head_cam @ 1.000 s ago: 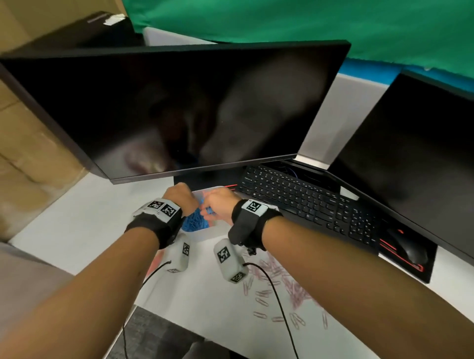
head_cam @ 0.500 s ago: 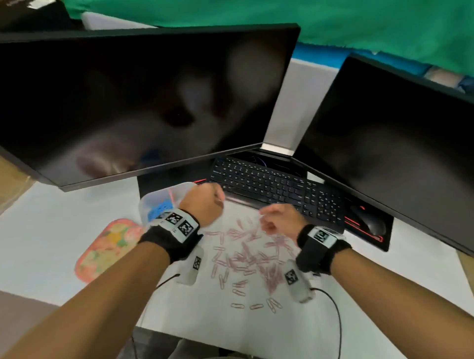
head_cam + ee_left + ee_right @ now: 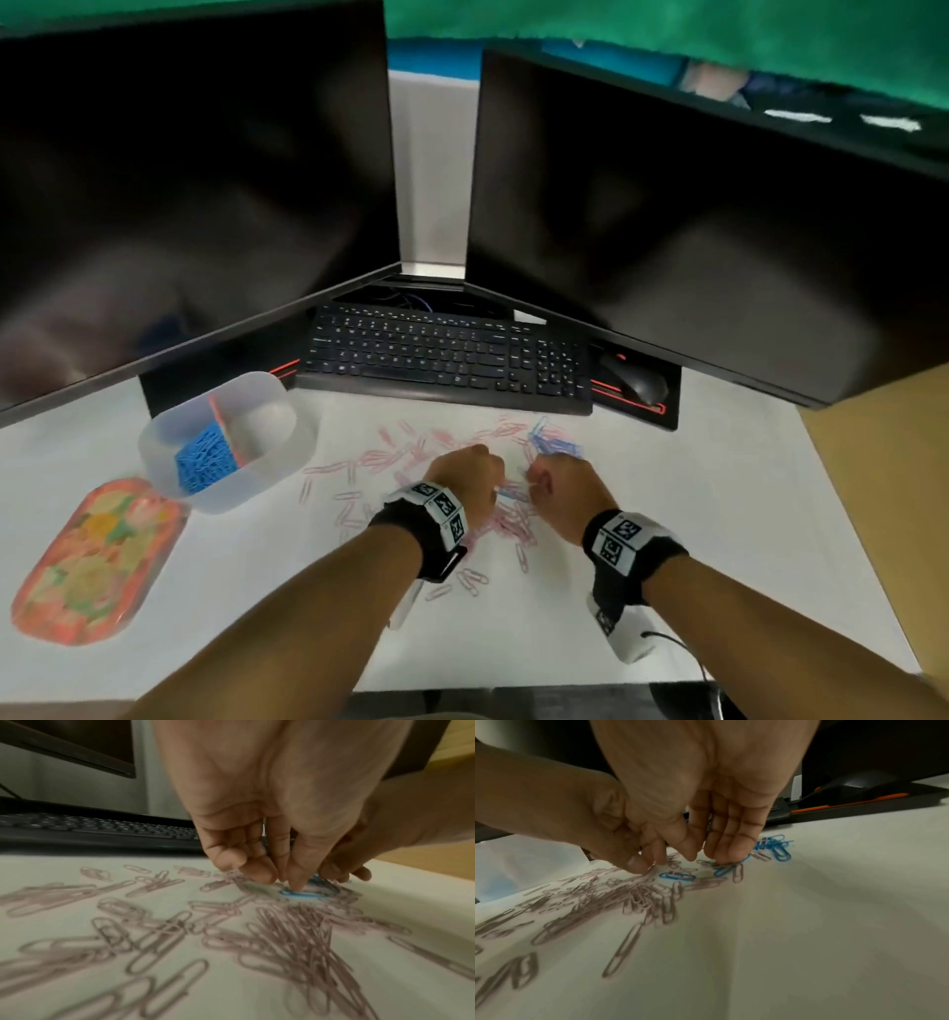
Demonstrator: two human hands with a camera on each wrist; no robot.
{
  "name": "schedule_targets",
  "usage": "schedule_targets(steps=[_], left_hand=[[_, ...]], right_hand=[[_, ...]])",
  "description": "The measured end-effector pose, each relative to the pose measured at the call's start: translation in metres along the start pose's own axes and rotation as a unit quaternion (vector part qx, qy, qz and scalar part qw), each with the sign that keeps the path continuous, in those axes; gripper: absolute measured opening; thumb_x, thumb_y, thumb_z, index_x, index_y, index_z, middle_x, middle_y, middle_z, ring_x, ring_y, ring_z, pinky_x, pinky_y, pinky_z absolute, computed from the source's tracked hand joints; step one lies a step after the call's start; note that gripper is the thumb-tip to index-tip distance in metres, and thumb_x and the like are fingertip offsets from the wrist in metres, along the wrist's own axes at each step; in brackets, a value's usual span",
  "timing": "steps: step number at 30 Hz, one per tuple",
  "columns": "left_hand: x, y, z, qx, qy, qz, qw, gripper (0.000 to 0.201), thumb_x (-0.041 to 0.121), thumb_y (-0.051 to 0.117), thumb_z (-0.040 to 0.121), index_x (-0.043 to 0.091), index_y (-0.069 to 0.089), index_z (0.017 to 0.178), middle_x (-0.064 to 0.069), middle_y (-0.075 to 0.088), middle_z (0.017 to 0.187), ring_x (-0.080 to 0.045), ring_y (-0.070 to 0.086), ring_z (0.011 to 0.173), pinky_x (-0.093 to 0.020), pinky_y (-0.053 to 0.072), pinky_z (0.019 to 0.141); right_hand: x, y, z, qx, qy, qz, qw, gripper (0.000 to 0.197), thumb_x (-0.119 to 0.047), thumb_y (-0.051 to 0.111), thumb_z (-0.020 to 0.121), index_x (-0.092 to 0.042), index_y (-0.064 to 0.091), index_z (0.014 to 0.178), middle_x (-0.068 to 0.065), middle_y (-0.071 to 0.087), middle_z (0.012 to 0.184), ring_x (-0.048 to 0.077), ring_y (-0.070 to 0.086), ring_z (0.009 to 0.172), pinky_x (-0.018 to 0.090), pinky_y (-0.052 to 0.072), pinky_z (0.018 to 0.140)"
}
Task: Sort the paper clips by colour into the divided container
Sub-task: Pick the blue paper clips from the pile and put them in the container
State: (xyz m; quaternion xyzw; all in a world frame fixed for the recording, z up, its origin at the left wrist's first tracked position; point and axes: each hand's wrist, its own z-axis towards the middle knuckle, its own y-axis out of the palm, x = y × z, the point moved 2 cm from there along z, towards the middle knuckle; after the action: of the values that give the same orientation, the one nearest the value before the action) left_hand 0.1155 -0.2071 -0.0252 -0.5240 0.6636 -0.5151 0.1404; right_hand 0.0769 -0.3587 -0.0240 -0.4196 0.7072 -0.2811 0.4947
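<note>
Both hands are down in the scatter of pale pink wire paper clips (image 3: 390, 457) spread over the white desk (image 3: 667, 514) in front of the black keyboard (image 3: 441, 360). The left hand (image 3: 464, 475) points its fingers down, held close together, and one fingertip (image 3: 295, 884) presses on a blue paper clip (image 3: 303, 894) lying flat; whether it pinches the clip I cannot tell. The right hand (image 3: 562, 485) sits just beside it, fingers bunched and angled down, tips touching the clips (image 3: 721, 858); a grip on any one clip does not show. A small cluster of blue clips (image 3: 775, 845) lies just beyond its fingertips. The clear plastic divided container (image 3: 287, 442) stands off to the left, blue clips heaped in its left compartment (image 3: 205, 457). Nearer me lies an oval orange patterned tray (image 3: 92, 560)
</note>
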Motion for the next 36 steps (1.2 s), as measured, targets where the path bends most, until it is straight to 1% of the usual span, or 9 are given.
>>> schedule_targets(steps=[2,6,13,19,22,26,29,31,36], left_hand=[[0.005,0.006,0.002,-0.007,-0.006,0.028,1.000,0.034,0.018,0.049,0.091,0.016,0.057,0.124,-0.008,0.052,0.124,-0.030,0.058,0.110,-0.040,0.050,0.092],[0.009,0.010,0.006,0.011,-0.020,0.038,0.999,0.030,0.012,0.048,0.090,0.013,0.059,0.118,-0.008,0.054,0.118,-0.028,0.060,0.104,-0.041,0.053,0.088],[0.009,0.008,0.006,-0.006,-0.034,0.023,0.999,0.026,0.016,0.049,0.091,0.009,0.056,0.115,-0.009,0.054,0.115,-0.028,0.058,0.103,-0.041,0.052,0.089],[-0.004,0.003,0.000,0.040,-0.071,-0.094,0.992,0.011,0.008,0.051,0.085,0.013,0.058,0.091,-0.005,0.064,0.097,-0.021,0.062,0.090,-0.033,0.056,0.078],[-0.008,0.002,-0.001,0.072,-0.084,-0.171,0.979,0.024,0.003,0.046,0.087,0.016,0.063,0.100,0.000,0.067,0.090,-0.015,0.064,0.081,-0.026,0.056,0.069],[-0.004,-0.002,0.005,0.066,-0.127,-0.367,0.919,0.039,0.002,0.038,0.092,0.023,0.061,0.117,-0.001,0.060,0.089,-0.007,0.048,0.048,-0.017,0.039,0.041],[0.001,-0.008,0.010,0.039,-0.155,-0.589,0.792,0.036,-0.011,0.035,0.086,0.009,0.065,0.086,-0.005,0.056,0.075,-0.012,0.048,0.052,-0.024,0.043,0.053],[0.005,-0.010,0.012,0.041,-0.155,-0.651,0.742,0.031,-0.011,0.034,0.082,0.006,0.057,0.071,-0.008,0.052,0.072,-0.017,0.050,0.058,-0.027,0.049,0.057],[0.012,-0.008,0.017,0.050,-0.157,-0.695,0.699,0.028,-0.010,0.029,0.079,0.005,0.048,0.065,-0.009,0.048,0.068,-0.022,0.048,0.059,-0.029,0.045,0.055]], right_hand=[[0.007,0.002,-0.003,0.012,0.000,0.019,1.000,0.016,-0.011,0.057,0.083,-0.013,0.067,0.095,0.002,0.065,0.096,0.019,0.059,0.089,0.019,0.041,0.074],[0.023,0.000,-0.011,0.032,-0.004,0.052,0.998,0.012,-0.010,0.061,0.083,-0.015,0.067,0.091,-0.007,0.059,0.087,0.010,0.055,0.079,0.004,0.034,0.065],[0.047,-0.007,-0.016,0.062,0.012,0.080,0.995,0.007,-0.010,0.062,0.082,-0.016,0.067,0.084,-0.007,0.061,0.081,0.010,0.056,0.073,0.005,0.037,0.063],[0.066,-0.015,-0.005,0.112,0.089,0.110,0.984,0.017,-0.006,0.055,0.084,-0.020,0.065,0.082,-0.003,0.064,0.082,0.015,0.059,0.077,0.002,0.036,0.056],[0.065,-0.020,0.005,0.117,0.078,0.085,0.986,0.015,-0.006,0.054,0.085,-0.016,0.063,0.091,0.004,0.063,0.098,0.018,0.059,0.089,0.006,0.034,0.061],[0.057,-0.026,0.017,0.087,0.054,0.003,0.995,0.035,-0.012,0.058,0.088,-0.013,0.057,0.123,0.006,0.056,0.117,0.021,0.057,0.105,0.022,0.047,0.081],[0.053,-0.028,0.023,0.050,0.034,-0.046,0.997,0.033,-0.018,0.057,0.090,-0.013,0.057,0.123,0.007,0.055,0.114,0.022,0.056,0.104,0.025,0.048,0.084],[0.053,-0.029,0.026,0.041,0.028,-0.057,0.997,0.024,-0.020,0.054,0.091,-0.011,0.062,0.112,0.007,0.057,0.107,0.021,0.056,0.097,0.024,0.045,0.078],[0.052,-0.032,0.025,0.020,0.043,-0.014,0.999,0.016,-0.019,0.057,0.090,-0.010,0.068,0.098,0.007,0.066,0.097,0.017,0.056,0.082,0.020,0.041,0.065]])
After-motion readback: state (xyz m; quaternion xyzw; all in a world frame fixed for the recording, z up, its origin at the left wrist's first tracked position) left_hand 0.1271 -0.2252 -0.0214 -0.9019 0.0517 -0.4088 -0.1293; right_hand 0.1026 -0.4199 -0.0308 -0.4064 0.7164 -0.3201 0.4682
